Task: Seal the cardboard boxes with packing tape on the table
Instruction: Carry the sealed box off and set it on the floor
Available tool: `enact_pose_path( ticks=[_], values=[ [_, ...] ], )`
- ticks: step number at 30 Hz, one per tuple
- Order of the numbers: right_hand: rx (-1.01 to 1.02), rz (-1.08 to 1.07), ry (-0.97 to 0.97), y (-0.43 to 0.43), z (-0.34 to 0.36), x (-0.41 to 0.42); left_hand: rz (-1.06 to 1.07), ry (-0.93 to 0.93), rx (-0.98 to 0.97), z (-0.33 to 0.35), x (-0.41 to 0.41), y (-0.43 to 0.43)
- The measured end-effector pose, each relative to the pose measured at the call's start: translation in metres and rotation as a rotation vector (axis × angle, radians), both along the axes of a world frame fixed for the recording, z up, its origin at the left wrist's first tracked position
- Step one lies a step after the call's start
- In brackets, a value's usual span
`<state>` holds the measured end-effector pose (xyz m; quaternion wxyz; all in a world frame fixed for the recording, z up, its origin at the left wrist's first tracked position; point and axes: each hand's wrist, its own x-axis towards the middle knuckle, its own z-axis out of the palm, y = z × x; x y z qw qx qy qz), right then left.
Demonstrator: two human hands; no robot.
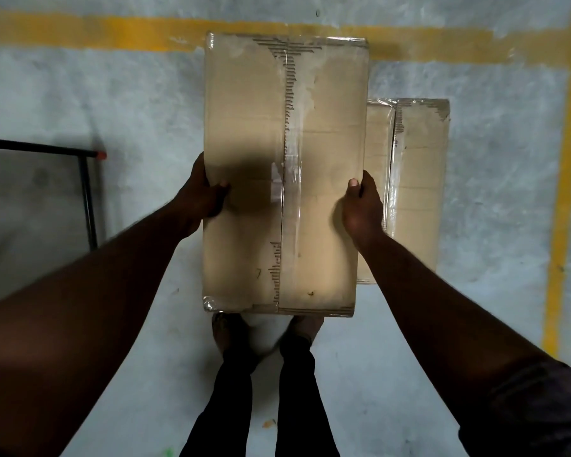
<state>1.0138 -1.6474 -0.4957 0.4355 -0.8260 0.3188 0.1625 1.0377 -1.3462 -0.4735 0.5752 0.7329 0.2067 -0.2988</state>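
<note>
I hold a long cardboard box in the air over the floor, its top seam covered by clear packing tape. My left hand grips its left edge with the thumb on top. My right hand grips its right edge, thumb on top too. A second taped cardboard box lies on the floor to the right, partly hidden behind the held box. The fingers under the held box are hidden.
The grey concrete floor carries yellow painted lines along the top and right. A black metal frame with an orange tip stands at the left. My feet are below the box's near end.
</note>
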Motion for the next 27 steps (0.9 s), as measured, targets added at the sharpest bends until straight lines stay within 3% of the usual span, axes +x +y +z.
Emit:
enact_pose_path(
  ticks=[5, 9, 12, 17, 21, 27],
  values=[
    [-0.044, 0.025, 0.060, 0.001, 0.008, 0.002, -0.022, -0.068, 0.172, 0.009, 0.003, -0.018],
    [-0.046, 0.040, 0.154, 0.003, 0.017, 0.004, 0.015, 0.025, 0.509, 0.027, -0.004, -0.047],
    [-0.041, 0.050, 0.199, 0.004, 0.036, 0.001, -0.068, -0.073, 0.602, 0.041, -0.023, -0.052],
    [-0.010, 0.112, 0.198, 0.011, 0.090, -0.013, -0.155, -0.054, 0.570, 0.078, -0.060, -0.042],
    [0.045, 0.219, 0.148, 0.022, 0.148, -0.028, -0.076, 0.068, 0.495, 0.135, -0.082, -0.039],
    [0.100, 0.400, 0.090, 0.050, 0.226, -0.068, 0.088, 0.073, 0.432, 0.225, -0.119, -0.030]
  ],
)
